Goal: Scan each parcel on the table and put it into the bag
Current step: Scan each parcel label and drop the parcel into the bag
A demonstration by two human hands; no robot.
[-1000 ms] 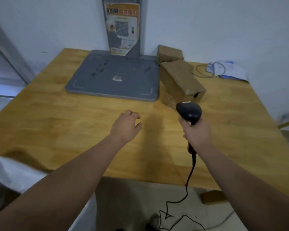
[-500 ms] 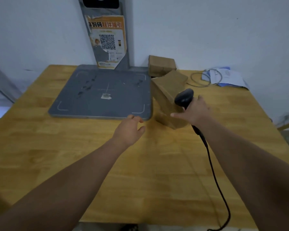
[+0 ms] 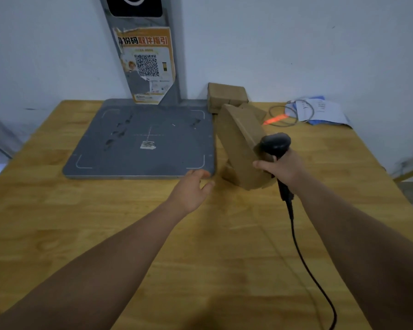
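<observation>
A long brown cardboard parcel [image 3: 239, 144] stands tilted up on one edge, right of the grey pad. My right hand [image 3: 281, 170] grips the black handheld scanner [image 3: 275, 143], and its thumb and fingers also press against the parcel's near end. A red scan line [image 3: 274, 119] falls on the table behind the parcel. A smaller brown parcel [image 3: 225, 96] lies against the wall. My left hand [image 3: 191, 191] hovers open over the table, just left of the tilted parcel and not touching it. No bag is in view.
A grey weighing pad [image 3: 138, 139] with a post and an orange QR poster [image 3: 148, 65] fills the table's back left. Papers and a coiled cable [image 3: 317, 110] lie at the back right. The scanner's black cord [image 3: 303, 258] trails off the table's front edge.
The long parcel has been tipped up from lying flat onto its edge. My right hand with the scanner moved forward onto it, and my left hand moved forward toward it. The white bag left view.
</observation>
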